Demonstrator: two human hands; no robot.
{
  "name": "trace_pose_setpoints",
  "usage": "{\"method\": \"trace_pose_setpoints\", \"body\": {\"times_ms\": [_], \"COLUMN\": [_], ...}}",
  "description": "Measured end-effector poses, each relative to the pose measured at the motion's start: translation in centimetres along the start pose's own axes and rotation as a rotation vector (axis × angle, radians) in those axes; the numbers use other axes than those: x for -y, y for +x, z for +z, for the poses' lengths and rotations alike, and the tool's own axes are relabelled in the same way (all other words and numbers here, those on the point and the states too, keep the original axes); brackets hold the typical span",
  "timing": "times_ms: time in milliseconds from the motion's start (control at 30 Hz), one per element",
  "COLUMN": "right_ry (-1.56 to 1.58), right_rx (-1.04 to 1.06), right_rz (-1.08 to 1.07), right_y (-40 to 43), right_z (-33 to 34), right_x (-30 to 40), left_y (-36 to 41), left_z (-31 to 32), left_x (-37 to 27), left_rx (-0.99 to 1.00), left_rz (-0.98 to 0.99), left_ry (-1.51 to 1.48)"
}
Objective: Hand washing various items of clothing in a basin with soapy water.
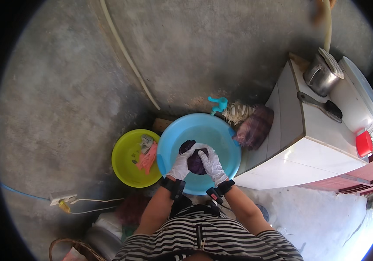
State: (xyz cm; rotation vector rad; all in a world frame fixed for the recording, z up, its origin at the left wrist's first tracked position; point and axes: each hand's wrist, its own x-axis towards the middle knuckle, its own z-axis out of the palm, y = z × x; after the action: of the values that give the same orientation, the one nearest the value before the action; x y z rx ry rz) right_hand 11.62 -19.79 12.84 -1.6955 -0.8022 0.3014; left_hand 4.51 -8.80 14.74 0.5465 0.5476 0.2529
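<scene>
Both my hands wear white gloves and grip a bunched dark purple cloth (197,164) over a large light-blue plastic basin (170,130). My left hand (182,162) holds the cloth from its left side, and my right hand (212,163) presses it from the right. Part of the cloth sticks out at the upper left of my left hand. Clear water (202,132) shows inside the basin. A black strap with a small device circles each wrist. My palms and the inner fingers are hidden.
Left of the basin stands a yellow-green basin (121,156) with pink cloth (148,160) and grey cloth (146,143). A blue tap (219,104) is behind. A tiled counter (323,130) at right carries a brush (320,106) and a metal pot (322,75). A power strip (62,197) lies lower left.
</scene>
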Motion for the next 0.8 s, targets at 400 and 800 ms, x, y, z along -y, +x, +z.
{"method": "trace_pose_setpoints", "body": {"times_ms": [400,800], "right_ry": [1.341,0.788], "right_rx": [-0.062,-0.028], "right_rz": [0.575,0.449], "right_y": [-0.6,-0.1], "right_z": [-0.1,0.0], "right_x": [-1.3,-2.1], "left_y": [-0.8,-1.3], "left_z": [2.7,1.9], "left_x": [0.1,1.7], "left_rx": [0.003,-0.114], "left_rz": [0.24,0.216], "left_ry": [0.393,0.114]}}
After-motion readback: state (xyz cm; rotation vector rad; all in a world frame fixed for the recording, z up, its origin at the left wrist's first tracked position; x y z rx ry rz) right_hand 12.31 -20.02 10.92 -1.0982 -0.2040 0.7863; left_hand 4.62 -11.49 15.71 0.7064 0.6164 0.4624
